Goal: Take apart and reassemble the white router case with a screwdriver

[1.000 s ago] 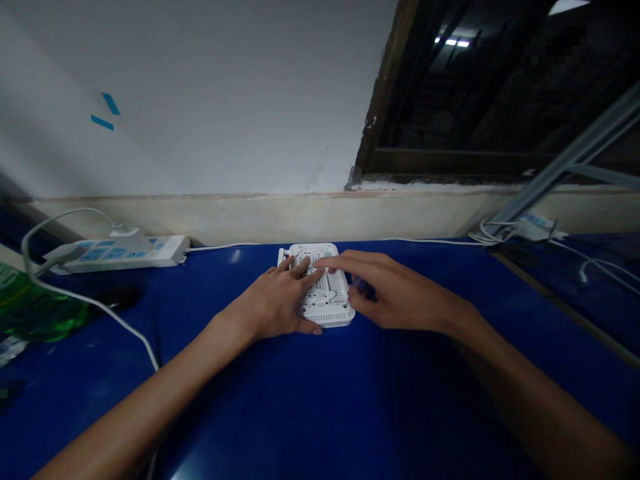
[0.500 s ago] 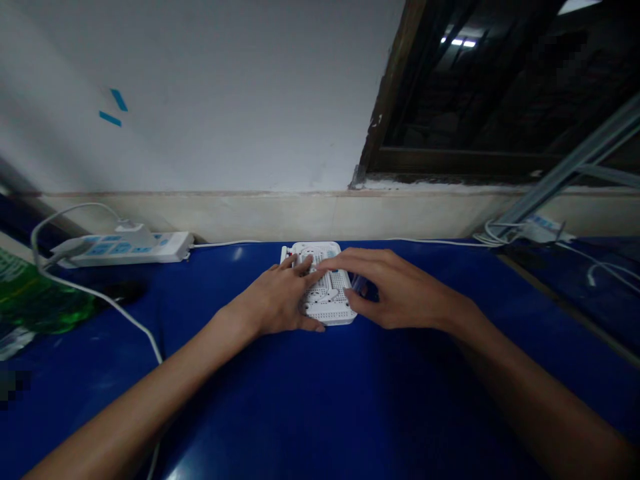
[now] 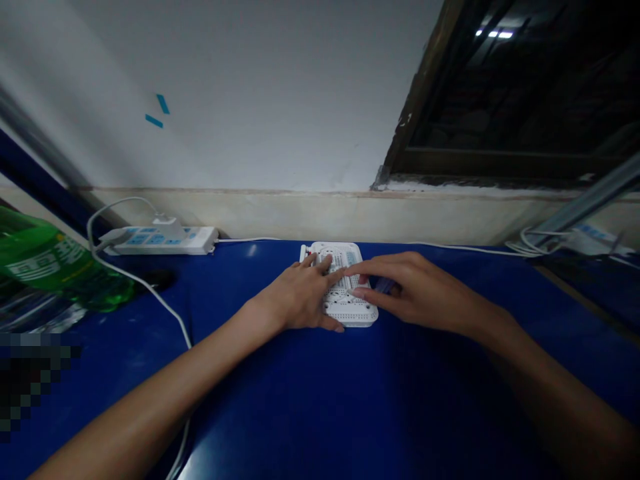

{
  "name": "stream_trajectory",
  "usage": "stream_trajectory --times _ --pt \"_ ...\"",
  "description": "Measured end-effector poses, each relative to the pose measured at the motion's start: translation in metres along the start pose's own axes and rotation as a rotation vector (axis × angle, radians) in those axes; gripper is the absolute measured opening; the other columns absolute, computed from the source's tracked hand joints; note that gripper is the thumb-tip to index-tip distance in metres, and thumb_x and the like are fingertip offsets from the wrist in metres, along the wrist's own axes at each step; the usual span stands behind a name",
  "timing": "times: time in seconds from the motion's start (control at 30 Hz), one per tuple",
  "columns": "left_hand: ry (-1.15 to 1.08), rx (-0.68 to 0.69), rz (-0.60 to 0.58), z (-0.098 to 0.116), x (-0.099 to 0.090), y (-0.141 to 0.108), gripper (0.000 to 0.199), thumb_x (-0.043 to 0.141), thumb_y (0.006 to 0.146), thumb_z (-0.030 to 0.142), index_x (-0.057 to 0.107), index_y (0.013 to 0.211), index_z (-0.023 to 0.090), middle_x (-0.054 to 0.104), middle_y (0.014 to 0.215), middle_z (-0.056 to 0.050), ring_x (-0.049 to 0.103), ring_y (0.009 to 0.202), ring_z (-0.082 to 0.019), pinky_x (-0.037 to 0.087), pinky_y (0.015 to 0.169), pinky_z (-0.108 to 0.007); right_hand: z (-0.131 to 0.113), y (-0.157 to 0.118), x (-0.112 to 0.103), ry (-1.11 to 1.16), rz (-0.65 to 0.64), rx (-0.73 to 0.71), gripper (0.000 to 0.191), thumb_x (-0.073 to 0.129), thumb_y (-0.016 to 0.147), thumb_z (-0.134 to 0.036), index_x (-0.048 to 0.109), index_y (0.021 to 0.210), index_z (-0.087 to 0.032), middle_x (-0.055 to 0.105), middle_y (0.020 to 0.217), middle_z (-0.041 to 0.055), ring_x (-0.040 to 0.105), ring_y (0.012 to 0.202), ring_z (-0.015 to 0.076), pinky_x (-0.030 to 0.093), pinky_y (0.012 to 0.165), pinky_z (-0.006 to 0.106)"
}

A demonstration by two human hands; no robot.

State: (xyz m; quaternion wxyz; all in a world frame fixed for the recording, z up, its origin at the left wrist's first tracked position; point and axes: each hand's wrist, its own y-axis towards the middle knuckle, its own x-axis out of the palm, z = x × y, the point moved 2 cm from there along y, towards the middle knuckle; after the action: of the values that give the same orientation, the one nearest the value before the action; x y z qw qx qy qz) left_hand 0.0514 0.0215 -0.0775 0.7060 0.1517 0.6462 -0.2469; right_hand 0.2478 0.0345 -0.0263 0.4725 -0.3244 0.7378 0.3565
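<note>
A white plastic board (image 3: 353,310) full of small holes lies at the back of the blue table, below the wall. My left hand (image 3: 305,297) rests on its left side, palm down, fingers spread over the surface and thumb along the front edge. My right hand (image 3: 415,290) comes in from the right, its forefinger reaching to the left hand's fingers and its thumb over the board. A small bluish translucent thing (image 3: 384,285) shows inside the curled fingers of my right hand; its kind is unclear. Whether the right fingertips pinch anything is too small to tell.
On the left, a white power strip (image 3: 200,240) with a plug in it stands by the wall. Its white cable (image 3: 173,313) loops across the table near my left forearm. A green bottle (image 3: 55,260) lies at the far left. More cables (image 3: 530,247) gather at the right.
The view has turned left, bringing more of the green bottle into sight. My right thumb has moved over the board, closer to the forefinger. My left hand keeps its place on the board.
</note>
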Motion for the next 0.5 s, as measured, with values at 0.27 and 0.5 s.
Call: stream_trajectory --times 0.27,0.5 --pt "-0.001 0.016 0.004 -0.0011 0.0021 0.0005 0.109 0.07 0.072 0.072 0.019 0.156 0.026 0.022 0.162 -0.014 0.024 0.146 -0.043 0.028 0.116 -0.056 -0.0012 -0.003 -0.0007 0.01 0.026 -0.016 0.062 0.06 0.083 -0.009 0.052 0.141 -0.029 0.07 0.124 0.0014 0.069 0.088 0.0147 0.052 0.075 0.026" --pt "0.012 0.048 0.046 -0.0016 0.0037 0.0009 0.108 0.071 0.071 0.072 0.018 0.156 0.03 0.031 0.158 -0.016 0.031 0.143 -0.043 0.032 0.114 -0.055 -0.0019 0.0008 0.0023 -0.019 0.045 -0.025 0.029 0.055 0.095 -0.022 0.067 0.121 -0.026 0.075 0.112 0.0009 0.069 0.096 0.0166 0.05 0.083 0.029"
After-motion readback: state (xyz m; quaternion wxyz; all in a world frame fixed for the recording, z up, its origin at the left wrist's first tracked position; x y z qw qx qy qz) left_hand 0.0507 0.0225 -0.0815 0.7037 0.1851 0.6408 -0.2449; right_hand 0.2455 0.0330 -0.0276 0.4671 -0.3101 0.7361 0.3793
